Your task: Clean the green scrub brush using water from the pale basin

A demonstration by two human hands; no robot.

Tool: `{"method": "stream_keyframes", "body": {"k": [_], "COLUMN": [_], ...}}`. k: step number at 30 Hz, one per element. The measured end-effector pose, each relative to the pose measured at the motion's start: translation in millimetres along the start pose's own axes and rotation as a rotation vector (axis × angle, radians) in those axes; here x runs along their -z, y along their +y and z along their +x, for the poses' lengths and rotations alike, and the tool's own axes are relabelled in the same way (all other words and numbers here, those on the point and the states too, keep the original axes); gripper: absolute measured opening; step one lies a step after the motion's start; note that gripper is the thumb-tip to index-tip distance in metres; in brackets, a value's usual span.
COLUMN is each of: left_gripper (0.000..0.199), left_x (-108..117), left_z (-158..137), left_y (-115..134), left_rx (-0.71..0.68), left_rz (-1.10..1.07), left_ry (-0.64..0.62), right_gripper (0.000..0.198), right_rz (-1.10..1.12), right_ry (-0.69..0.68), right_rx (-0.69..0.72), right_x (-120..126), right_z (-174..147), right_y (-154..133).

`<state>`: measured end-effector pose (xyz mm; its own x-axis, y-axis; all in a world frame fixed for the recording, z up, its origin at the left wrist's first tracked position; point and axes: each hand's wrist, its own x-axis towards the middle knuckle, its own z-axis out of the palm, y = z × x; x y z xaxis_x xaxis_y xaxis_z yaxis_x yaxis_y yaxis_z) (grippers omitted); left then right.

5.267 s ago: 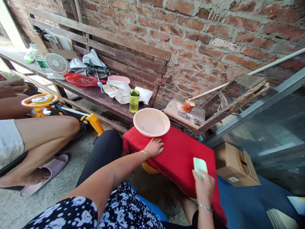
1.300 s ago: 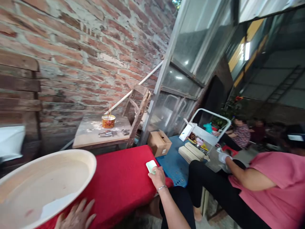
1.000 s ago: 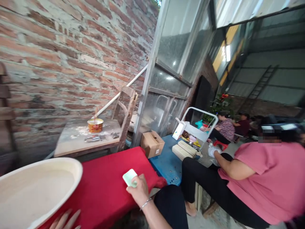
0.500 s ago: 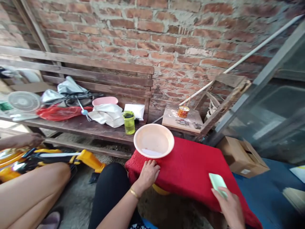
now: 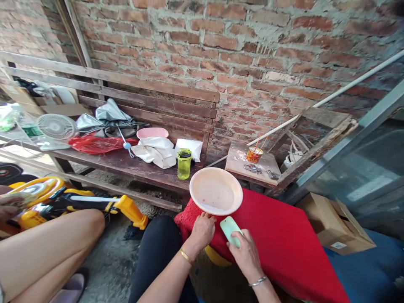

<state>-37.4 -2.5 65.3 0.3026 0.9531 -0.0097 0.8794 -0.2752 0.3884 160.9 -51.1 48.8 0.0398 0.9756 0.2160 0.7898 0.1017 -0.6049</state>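
Note:
A wide pale-pink basin point(image 5: 216, 185) stands on the red cloth point(image 5: 284, 240) over the low table, with a little clear liquid visible in its bottom. My left hand point(image 5: 203, 229) rests at the table's near edge, fingers loosely bent over the cloth just below the basin's rim; no object shows in it. Between thumb and fingers, my right hand point(image 5: 244, 252) grips a flat, phone-sized mint-green rectangle point(image 5: 229, 228) with rounded corners. It is held above the cloth, near the basin's lower right and beside my left hand.
A yellow-green bottle point(image 5: 184, 164) stands on the wooden bench point(image 5: 151, 179) with bags and a white fan point(image 5: 57, 126). A small side table point(image 5: 232, 158) bears a tin point(image 5: 254, 154). A cardboard box point(image 5: 334, 223) lies right. Another person's hand point(image 5: 9, 206) is by a yellow ride-on toy point(image 5: 132, 210).
My right hand has moved left across the cloth with the mint-green rectangle, from the table's right side to near the basin. My left hand stays by the basin's near rim; the view has shifted.

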Motion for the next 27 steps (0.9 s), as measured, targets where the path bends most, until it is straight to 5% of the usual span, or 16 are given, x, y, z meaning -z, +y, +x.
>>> {"method": "stream_keyframes", "body": {"k": [3, 9, 12, 19, 23, 27], "left_gripper": [0.027, 0.024, 0.023, 0.022, 0.022, 0.02], "left_x": [0, -4, -13, -49, -57, -59], "left_z": [1, 5, 4, 9, 15, 15], "left_y": [1, 7, 13, 13, 10, 15], "left_rx": [0.003, -0.019, -0.169, -0.324, -0.299, -0.27], "left_rz": [0.014, 0.037, 0.057, 0.118, 0.1, 0.063], "left_ry": [-0.005, -0.002, 0.015, 0.095, 0.193, 0.262], "right_gripper": [0.024, 0.027, 0.027, 0.028, 0.028, 0.047], "right_rz": [-0.006, -0.105, -0.089, 0.001, -0.03, -0.132], "right_ry": [0.04, 0.267, 0.278, 0.024, 0.057, 0.202], "right_rx": [-0.09, -0.484, -0.488, -0.1, -0.16, -0.448], "right_x": [19, 101, 101, 19, 36, 109], "right_z": [-6, -27, -29, -20, -30, -61], "right_y": [32, 125, 112, 11, 44, 128]}}
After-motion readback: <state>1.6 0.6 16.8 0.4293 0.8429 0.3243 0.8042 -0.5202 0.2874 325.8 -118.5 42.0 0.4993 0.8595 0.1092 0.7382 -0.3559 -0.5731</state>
